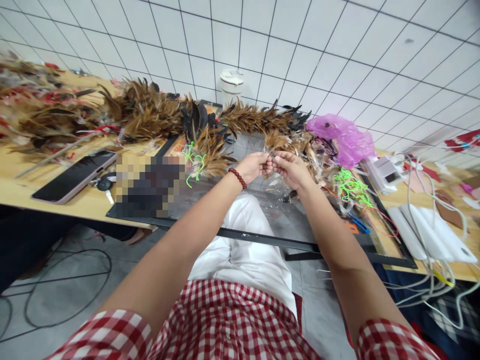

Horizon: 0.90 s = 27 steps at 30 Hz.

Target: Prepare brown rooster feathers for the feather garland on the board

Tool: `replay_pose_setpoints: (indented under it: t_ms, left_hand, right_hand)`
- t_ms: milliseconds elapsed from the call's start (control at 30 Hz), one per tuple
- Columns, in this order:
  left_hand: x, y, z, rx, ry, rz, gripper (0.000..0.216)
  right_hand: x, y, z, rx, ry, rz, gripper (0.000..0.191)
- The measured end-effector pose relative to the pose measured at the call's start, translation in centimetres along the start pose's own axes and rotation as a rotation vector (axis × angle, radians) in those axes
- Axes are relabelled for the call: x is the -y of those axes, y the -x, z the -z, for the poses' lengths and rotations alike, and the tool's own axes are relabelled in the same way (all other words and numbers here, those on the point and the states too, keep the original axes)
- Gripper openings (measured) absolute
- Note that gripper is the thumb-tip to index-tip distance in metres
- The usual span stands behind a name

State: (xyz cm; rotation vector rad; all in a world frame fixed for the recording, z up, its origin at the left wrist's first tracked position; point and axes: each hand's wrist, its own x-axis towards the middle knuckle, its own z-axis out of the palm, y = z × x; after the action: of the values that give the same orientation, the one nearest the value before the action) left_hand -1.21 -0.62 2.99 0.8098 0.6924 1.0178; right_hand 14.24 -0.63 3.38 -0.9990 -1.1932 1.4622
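Over the glass-topped panel (247, 197), my left hand (257, 166) and my right hand (291, 169) meet with fingertips pinched almost together. Whatever lies between the fingers is too small to make out. Tan feathers (275, 139) rise just behind the fingertips; whether they are gripped or only lie behind cannot be told. Beyond the hands runs a row of brown feathers (255, 117). Left of my left hand is a brown and black feather bunch (213, 150) beside bright green strings (195, 162). Paler loose feathers (305, 150) are heaped beside my right hand.
A pink plastic bag (343, 137), more green strings (350, 186), a blue cutter (359, 223), white devices (431, 232) and cables lie right. At left are a phone (75, 175), keys (105, 183) and large feather piles (146, 110). A white container (231, 84) stands by the tiled wall.
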Motion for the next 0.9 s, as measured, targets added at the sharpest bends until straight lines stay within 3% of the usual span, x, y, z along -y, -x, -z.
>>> replay_pose_setpoints:
  t_ms: [67,133,267,400,567,633,733,833,900]
  left_hand:
    - [-0.1,0.0,-0.1,-0.029,0.017,-0.014,0.021]
    - [-0.1,-0.2,-0.2,-0.135,0.012,-0.08,0.021]
    - [0.0,-0.6,-0.4,-0.345,-0.229,-0.234,0.023]
    - [0.5,-0.7,-0.6,-0.262,-0.488,-0.222,0.027]
    - [0.7,-0.2,-0.4,-0.112,-0.631,-0.185,0.033]
    - [0.6,-0.2,-0.3,-0.074,-0.634,-0.134,0.031]
    - [0.4,-0.3,-0.3,-0.174,-0.594,-0.168,0.029]
    - [0.2,-0.5,-0.4,-0.362,-0.472,-0.225,0.029]
    - [0.1,-0.6,-0.5,-0.413,-0.401,-0.221,0.029]
  right_hand:
    - [-0.1,0.0,0.1,-0.034,0.062,0.04,0.041]
    - [-0.1,-0.2,0.3,-0.073,0.143,0.089,0.037]
    - [-0.2,-0.5,0.6,-0.076,0.273,0.131,0.037]
    - [-0.5,-0.5,0.5,-0.069,0.406,0.236,0.034]
    - [-0.2,0.4,0.6,-0.05,0.904,0.659,0.011]
    - [-0.2,0.4,0.8,-0.05,1.037,0.745,0.011]
    - [-1.0,-0.3,1.5,-0.072,1.109,0.726,0.024]
    - [-1.9,-0.9,2.1,0.088,1.291,0.645,0.032]
    - [-2.2,-0.9,2.1,0.189,1.443,0.602,0.031]
